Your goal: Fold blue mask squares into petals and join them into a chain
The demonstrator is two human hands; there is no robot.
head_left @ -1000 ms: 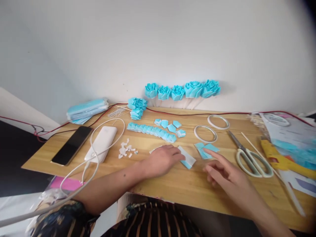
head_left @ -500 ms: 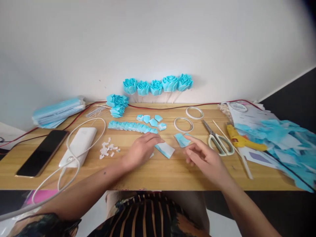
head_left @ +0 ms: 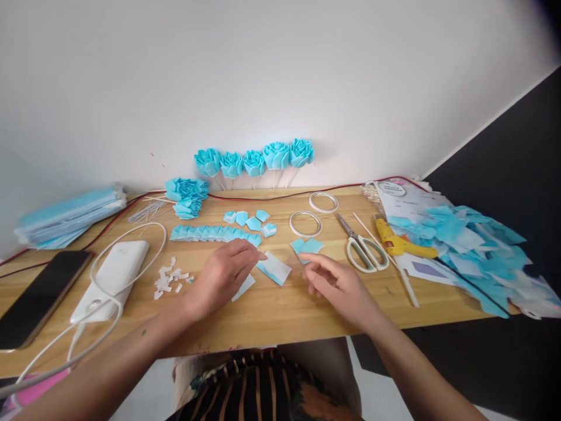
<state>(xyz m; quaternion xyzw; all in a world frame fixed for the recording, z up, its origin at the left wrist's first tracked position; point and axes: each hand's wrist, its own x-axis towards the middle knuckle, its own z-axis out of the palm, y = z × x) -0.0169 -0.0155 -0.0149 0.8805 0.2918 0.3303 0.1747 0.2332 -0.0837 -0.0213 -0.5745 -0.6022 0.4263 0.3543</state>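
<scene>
My left hand (head_left: 223,272) lies flat on the wooden table (head_left: 280,316), fingers stretched out, its fingertips at the edge of a folded blue-and-white piece (head_left: 274,268). My right hand (head_left: 335,280) hovers just right of that piece, fingers apart, the index pointing toward two small blue squares (head_left: 307,245). Neither hand holds anything. Behind the left hand runs a row of overlapped folded blue petals (head_left: 214,233), with several loose petals (head_left: 249,219) beyond it.
Blue paper roses (head_left: 254,159) lean on the wall, another rose (head_left: 186,193) lies left. Two tape rings (head_left: 305,223), scissors (head_left: 362,245), a yellow glue gun (head_left: 397,242) and blue scraps (head_left: 464,240) sit right. A power bank (head_left: 114,275), phone (head_left: 39,295), white scraps (head_left: 169,278) and a stack of masks (head_left: 65,213) sit left.
The view has swung to the right, so everything sits further left in frame. Both hands stay near the folded piece; my right hand has drawn slightly back from the blue squares.
</scene>
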